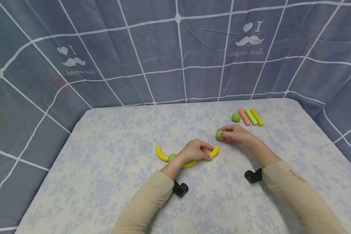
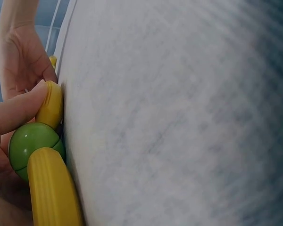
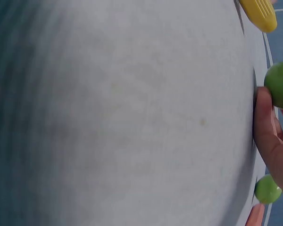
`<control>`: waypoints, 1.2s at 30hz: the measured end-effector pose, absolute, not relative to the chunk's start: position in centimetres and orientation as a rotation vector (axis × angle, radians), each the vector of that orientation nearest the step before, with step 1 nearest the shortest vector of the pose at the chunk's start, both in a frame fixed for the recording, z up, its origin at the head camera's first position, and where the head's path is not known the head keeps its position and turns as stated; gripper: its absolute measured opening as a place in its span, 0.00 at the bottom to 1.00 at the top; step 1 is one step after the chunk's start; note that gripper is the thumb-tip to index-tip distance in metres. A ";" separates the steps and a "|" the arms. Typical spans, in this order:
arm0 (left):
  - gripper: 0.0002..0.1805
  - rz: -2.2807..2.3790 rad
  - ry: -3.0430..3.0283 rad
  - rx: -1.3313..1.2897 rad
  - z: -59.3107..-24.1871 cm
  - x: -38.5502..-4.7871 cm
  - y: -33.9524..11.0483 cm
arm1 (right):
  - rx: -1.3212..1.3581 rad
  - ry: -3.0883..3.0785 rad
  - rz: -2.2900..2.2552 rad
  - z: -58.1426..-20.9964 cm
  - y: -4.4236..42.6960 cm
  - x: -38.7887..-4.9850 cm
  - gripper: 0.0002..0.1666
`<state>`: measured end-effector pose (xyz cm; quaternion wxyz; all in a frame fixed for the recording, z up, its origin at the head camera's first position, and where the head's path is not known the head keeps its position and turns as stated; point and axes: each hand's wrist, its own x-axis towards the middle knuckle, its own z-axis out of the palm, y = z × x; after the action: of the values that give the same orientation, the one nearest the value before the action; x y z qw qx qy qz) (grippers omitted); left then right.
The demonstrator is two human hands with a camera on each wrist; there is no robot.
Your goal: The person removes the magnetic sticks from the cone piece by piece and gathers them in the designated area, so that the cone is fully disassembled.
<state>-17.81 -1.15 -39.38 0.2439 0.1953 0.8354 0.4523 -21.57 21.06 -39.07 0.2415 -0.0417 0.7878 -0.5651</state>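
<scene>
My left hand (image 1: pixel 195 150) pinches a yellow toy banana (image 1: pixel 214 151) at the right end of a row on the table. In the left wrist view, the thumb (image 2: pixel 23 110) lies against that banana, with a green ball (image 2: pixel 33 143) beside it and another banana (image 2: pixel 54 188) nearer the camera. Farther left in the row are a green ball (image 1: pixel 172 157) and a curved banana (image 1: pixel 161 153); the left hand and wrist partly hide the middle. Just right of the row, my right hand (image 1: pixel 235 134) grips a green ball (image 1: pixel 219 135) between thumb and fingers, low over the table.
At the back right lie another green ball (image 1: pixel 236 117) and three sticks side by side: pink (image 1: pixel 244 117), light green (image 1: pixel 251 116) and yellow (image 1: pixel 257 117). A patterned cloth covers the table (image 1: pixel 120 130). Blue checked curtains (image 1: pixel 161 81) hang behind it and at both sides.
</scene>
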 end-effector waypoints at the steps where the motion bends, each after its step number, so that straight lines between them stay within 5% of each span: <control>1: 0.17 1.231 2.281 0.538 -39.4 -17.8 -1.2 | -0.103 2.155 -1.560 -39.1 21.2 -21.6 0.30; 36: 0.18 1.270 2.265 0.582 -39.9 -17.6 -1.4 | 0.203 2.853 -1.262 -39.0 24.7 -22.1 0.29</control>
<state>-17.57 -1.36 -39.87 0.2378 0.2125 0.8267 0.4634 -22.08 24.74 -38.96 0.0076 0.0648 0.9126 -0.4035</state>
